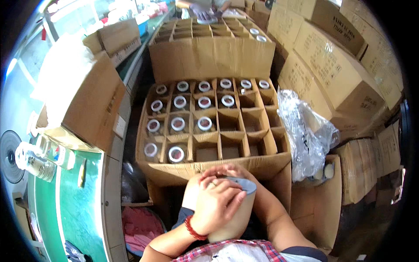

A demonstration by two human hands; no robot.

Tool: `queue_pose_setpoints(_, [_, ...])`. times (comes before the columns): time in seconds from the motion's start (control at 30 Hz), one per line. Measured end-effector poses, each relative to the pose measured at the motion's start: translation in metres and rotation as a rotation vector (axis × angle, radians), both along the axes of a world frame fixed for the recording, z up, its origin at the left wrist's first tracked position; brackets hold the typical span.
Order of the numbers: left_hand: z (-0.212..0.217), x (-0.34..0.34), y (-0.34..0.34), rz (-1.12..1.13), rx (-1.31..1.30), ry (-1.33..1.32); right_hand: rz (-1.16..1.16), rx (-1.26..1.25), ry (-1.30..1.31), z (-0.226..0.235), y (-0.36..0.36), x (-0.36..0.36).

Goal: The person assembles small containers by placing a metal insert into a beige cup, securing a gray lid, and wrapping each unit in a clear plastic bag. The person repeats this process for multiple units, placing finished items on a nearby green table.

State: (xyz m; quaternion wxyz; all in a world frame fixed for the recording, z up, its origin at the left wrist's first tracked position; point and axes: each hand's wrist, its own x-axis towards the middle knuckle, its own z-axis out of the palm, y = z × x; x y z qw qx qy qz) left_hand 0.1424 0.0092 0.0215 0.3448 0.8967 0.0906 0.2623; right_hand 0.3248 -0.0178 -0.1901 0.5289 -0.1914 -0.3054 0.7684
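Observation:
My left hand (220, 198), with a red beaded bracelet and a ring, lies across the top of a cream, rounded object with a flat grey-blue face (245, 185); its kind is unclear. The fingers are spread out. My right hand (224, 169) reaches over the far side of the same object, fingers extended and partly hidden behind the left. Just beyond both hands stands an open divided carton (209, 165). Lidded clear jars (176, 154), with white rims and reddish centres, fill its left and far cells. Several near-right cells hold no jar.
Behind stands another divided carton (209, 59), where another person's gloved hand (205, 15) is at work. Crumpled clear plastic (303, 135) hangs at the right, near stacked cartons (336, 74). A green-topped table (83, 205) at left bears clear jars (35, 161) and a yellow cutter (81, 172).

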Motion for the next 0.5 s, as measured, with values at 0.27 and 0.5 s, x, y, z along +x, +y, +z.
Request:
queue_pose_setpoints(0.27, [-0.123, -0.027, 0.083, -0.691, -1.09, -0.395, -0.183, 0.033, -1.055, 0.158, -0.067, -0.01])
queue_pose_setpoints(0.5, [-0.059, -0.007, 0.068, -0.444, -0.687, -0.043, -0.241, -0.057, -0.372, 0.114, -0.048, 0.017])
